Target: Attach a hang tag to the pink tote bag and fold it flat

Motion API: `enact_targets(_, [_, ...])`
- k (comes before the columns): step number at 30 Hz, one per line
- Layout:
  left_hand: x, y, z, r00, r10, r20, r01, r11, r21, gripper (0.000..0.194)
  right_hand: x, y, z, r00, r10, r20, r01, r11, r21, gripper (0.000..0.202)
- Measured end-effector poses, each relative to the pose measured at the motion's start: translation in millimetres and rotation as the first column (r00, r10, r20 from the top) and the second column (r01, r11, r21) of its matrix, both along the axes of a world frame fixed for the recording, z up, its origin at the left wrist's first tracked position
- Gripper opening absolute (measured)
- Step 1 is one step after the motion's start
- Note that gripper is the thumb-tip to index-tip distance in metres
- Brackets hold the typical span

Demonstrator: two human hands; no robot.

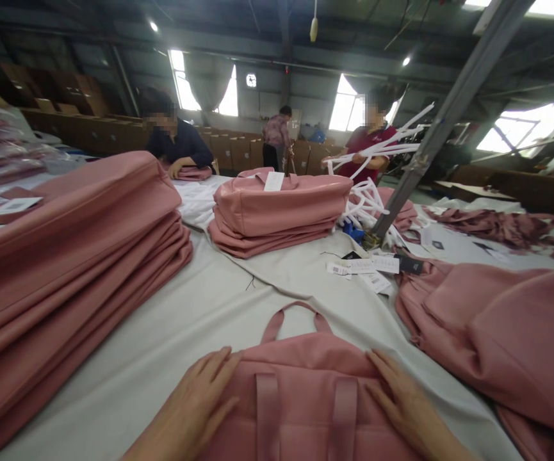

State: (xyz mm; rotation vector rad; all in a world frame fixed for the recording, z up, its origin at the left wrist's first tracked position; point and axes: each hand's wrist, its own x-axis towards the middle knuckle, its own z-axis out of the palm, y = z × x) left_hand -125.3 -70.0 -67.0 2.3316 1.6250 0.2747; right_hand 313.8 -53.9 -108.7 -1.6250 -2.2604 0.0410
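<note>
A pink backpack (305, 400) lies flat on the cloth-covered table in front of me, its two straps facing up and its top loop handle pointing away. My left hand (204, 390) rests on the bag's upper left edge with fingers stretched out. On the opposite edge, my right hand (399, 390) lies with its fingers extended and slightly apart. Both palms touch the bag without gripping it. The bag's lower part runs out of the frame.
A tall stack of pink bags (75, 256) fills the left side, with a smaller stack (281, 211) ahead. Another pink bag (492, 333) lies at the right near paper tags (367, 266). A slanted metal post (440, 121) rises behind them. Co-workers stand beyond; one holds white tubes (382, 150).
</note>
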Motion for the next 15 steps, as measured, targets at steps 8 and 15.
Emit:
enact_targets(8, [18,56,17.5,0.981,-0.169,0.099,0.190,0.945,-0.265,0.075,-15,7,12.1,0.993,0.116,-0.020,-0.118,0.977,-0.176,0.074])
enact_targets(15, [4,42,93.4,0.907,-0.268,0.326,0.383,0.847,-0.369,0.040,20,-13,56.0,0.986,0.167,-0.012,-0.164,0.952,-0.259,0.077])
